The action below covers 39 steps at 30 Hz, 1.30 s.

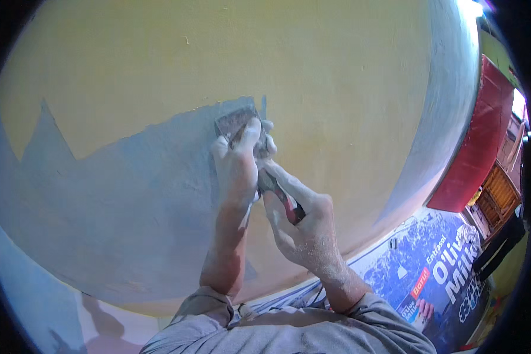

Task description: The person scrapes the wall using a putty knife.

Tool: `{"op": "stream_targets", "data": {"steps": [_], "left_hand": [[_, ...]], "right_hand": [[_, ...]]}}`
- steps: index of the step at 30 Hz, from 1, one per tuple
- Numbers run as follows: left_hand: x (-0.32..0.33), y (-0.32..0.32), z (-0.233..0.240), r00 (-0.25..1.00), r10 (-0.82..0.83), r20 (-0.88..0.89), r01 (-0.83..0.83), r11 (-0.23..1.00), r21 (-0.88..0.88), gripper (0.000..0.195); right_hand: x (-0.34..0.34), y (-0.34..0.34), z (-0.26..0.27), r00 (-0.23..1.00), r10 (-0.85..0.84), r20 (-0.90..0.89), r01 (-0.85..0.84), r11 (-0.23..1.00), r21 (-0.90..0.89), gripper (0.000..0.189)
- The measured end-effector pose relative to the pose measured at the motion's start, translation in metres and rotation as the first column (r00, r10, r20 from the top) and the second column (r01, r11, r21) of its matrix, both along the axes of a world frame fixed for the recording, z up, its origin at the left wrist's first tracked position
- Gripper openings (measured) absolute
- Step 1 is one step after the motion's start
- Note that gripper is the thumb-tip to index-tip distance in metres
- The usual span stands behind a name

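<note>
Both my hands meet at a wall painted yellow (327, 110), and pale dust coats them. My left hand (239, 163) grips a flat, rectangular, grey-smeared blade (234, 120), with the thumb laid along its face. In my right hand (309, 225) is the black-and-red handle of a scraper (294, 210), pointing up towards the left hand. Fingers hide where blade and handle meet, so I cannot tell whether they are one tool. A broad grey-blue patch (150, 199) with a jagged upper edge spreads left of the hands, and the blade lies at its upper right corner.
A printed banner (407, 265) bearing writing lies below the wall at the lower right. A red panel (469, 146) juts out beyond the wall's right edge. Past it are a wooden panel (498, 194) and a person's dark-clothed legs (500, 243).
</note>
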<state>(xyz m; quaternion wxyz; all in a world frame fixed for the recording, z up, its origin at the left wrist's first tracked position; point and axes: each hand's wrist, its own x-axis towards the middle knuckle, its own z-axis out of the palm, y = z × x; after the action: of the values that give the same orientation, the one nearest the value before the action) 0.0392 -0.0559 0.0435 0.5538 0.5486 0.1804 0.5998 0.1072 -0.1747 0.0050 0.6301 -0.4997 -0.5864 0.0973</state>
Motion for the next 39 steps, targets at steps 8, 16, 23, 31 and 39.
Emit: {"op": "stream_targets", "data": {"steps": [8,16,23,31,39], "left_hand": [[0.006,0.002,-0.031,0.999,0.011,-0.042,-0.012,1.0,-0.01,0.019],[0.014,0.003,-0.02,0.998,0.052,-0.017,-0.053,0.999,-0.004,0.02],[0.01,-0.001,-0.007,1.0,0.004,-0.018,-0.004,1.0,-0.007,0.018],[0.013,0.002,-0.001,0.999,0.041,0.015,-0.042,0.998,0.041,0.022],[0.007,-0.005,0.008,0.999,0.041,-0.03,-0.042,0.999,-0.008,0.022]], "right_hand": [[0.005,0.002,-0.035,0.999,-0.024,0.022,0.023,0.998,0.066,0.051],[0.012,0.006,-0.025,1.0,0.016,-0.004,-0.016,0.998,0.059,0.05],[0.013,0.0,-0.008,1.0,-0.005,0.025,0.005,1.0,0.019,0.053],[0.014,0.001,-0.001,1.0,0.003,0.02,-0.004,1.0,0.026,0.039],[0.006,0.003,0.0,0.999,-0.025,0.036,0.021,0.992,0.122,0.039]]}}
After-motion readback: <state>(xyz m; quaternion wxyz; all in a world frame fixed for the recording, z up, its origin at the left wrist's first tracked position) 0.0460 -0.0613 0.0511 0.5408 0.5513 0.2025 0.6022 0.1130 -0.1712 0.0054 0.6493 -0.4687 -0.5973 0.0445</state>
